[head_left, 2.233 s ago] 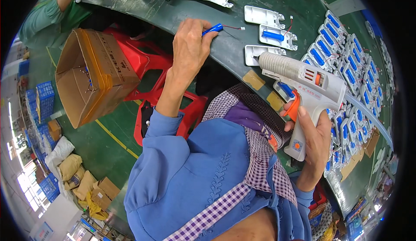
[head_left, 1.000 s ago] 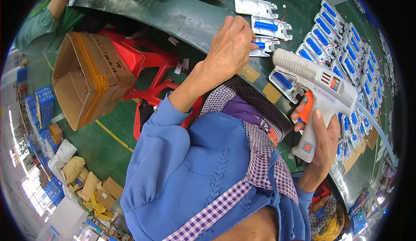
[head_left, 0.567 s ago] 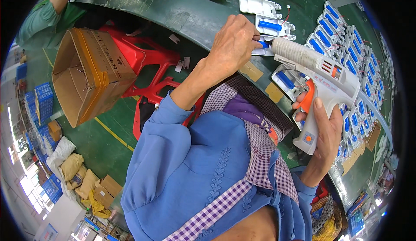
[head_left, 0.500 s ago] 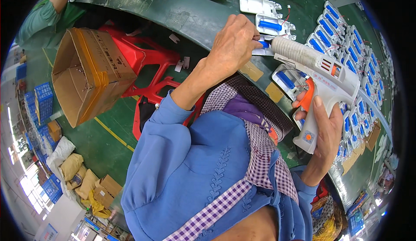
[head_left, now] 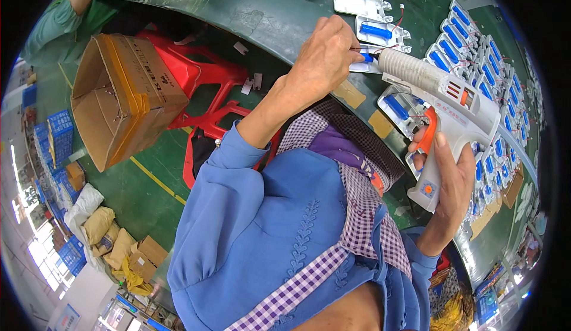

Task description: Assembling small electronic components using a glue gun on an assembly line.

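Note:
My right hand [head_left: 451, 182] is wrapped round the handle of a white glue gun [head_left: 467, 117], with fingers at its orange trigger [head_left: 429, 130]. The ribbed nozzle end points left toward a blue cylindrical battery [head_left: 367, 57]. Fingertips of my left hand [head_left: 324, 57] are pinched at the battery's left end, over a white plastic shell [head_left: 364, 67] mostly hidden by the hand and gun. Just beyond lies another shell holding a blue battery [head_left: 376, 31] with thin wires. Below the gun sits one more shell with a blue battery [head_left: 395, 106].
A bare white shell [head_left: 358, 2] lies farther back on the green table [head_left: 262, 24]. Many battery-filled shells [head_left: 485, 81] crowd the right side. The gun's pale cord [head_left: 520, 152] curves down there. Left of the table stand a red stool [head_left: 208, 75] and an open carton [head_left: 134, 99].
Both hands and the gun sit slightly farther right in the picture, as do the nearby shells. The grips look unchanged, and the nozzle remains by the battery.

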Available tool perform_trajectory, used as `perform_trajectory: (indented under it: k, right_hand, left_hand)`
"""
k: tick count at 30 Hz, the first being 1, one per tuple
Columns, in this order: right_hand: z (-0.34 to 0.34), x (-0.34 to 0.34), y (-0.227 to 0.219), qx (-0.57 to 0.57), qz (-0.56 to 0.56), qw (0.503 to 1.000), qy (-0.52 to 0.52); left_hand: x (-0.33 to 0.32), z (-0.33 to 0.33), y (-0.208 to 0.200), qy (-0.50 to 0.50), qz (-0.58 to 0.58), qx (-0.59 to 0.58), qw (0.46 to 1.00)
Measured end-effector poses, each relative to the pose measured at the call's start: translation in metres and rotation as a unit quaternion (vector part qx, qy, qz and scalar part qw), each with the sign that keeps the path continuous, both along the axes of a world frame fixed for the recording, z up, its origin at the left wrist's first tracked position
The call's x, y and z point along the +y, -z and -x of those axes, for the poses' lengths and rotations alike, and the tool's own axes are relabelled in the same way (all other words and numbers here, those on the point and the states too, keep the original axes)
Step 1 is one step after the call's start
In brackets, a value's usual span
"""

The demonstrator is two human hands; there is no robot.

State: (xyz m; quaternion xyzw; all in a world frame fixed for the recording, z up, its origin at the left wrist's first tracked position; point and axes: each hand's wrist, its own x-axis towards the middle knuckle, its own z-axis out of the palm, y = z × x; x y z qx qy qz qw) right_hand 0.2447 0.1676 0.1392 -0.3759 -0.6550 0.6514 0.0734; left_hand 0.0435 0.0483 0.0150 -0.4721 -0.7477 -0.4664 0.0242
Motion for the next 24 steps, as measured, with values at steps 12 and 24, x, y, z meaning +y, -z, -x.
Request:
perform_trajectory:
  k: [12,24]
  right_hand:
    - [-0.014,0.002,0.006,-0.009,0.001,1.000,0.001]
    - [-0.020,-0.008,0.001,0.092,0.070,0.992,0.050]
  left_hand:
    - [0.002,0.001,0.000,0.002,0.014,-0.007,1.000]
    - [0.001,-0.003,-0.002,0.021,-0.002,0.014,1.000]
